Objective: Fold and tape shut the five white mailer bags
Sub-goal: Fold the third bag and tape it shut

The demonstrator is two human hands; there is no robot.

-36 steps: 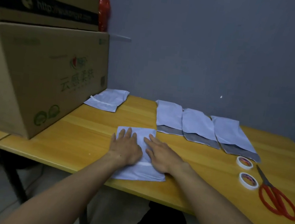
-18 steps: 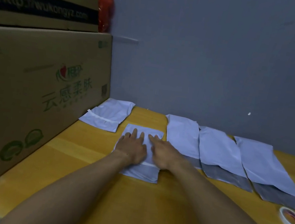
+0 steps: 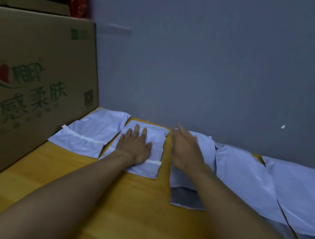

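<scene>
Two bags now lie taped at the back of the table. The second bag, pressed nearer the front edge a second ago, has slid up just beside the first bag. The left hand rests flat on it, fingers straight. The right hand has lifted off, open, blurred and holding nothing, over the third bag. Three remain unfolded, so that one is likely next. The box at left is closed, contents hidden. Every bag lies flat; whether anything is inside cannot be told.

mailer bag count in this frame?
5: first taped bag beside the cardboard box; second taped bag under the left hand; third bag, unfolded, by the right hand; fourth bag and fifth bag, unfolded, further right. None looks hidden.
</scene>
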